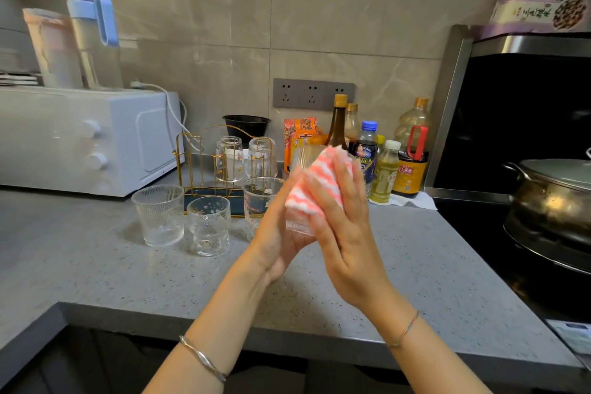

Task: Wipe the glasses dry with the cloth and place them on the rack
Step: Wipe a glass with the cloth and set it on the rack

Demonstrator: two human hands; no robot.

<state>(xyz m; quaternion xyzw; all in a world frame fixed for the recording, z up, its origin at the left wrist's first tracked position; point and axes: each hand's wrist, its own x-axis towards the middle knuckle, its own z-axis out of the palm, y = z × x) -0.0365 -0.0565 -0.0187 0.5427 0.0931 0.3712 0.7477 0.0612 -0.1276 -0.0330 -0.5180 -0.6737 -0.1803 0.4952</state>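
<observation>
A ribbed clear glass [305,155] is held up above the counter between my two hands. My left hand [278,233] cups it from below and the left. My right hand [342,221] presses a pink-and-white striped cloth [316,182] flat against its side, fingers straight. Behind stands a gold wire rack [192,157] with two glasses upside down on its pegs, one [228,158] and another [262,157]. Three more glasses stand upright on the counter: a ribbed one [159,214], a dotted one [208,224] and one partly hidden by my left hand [257,198].
A white microwave [80,137] sits at the left with two bottles on top. Sauce and oil bottles [409,163] crowd the back right. A steel pot [553,198] stands on the black stove at the right. The grey counter [160,278] has a front edge near me.
</observation>
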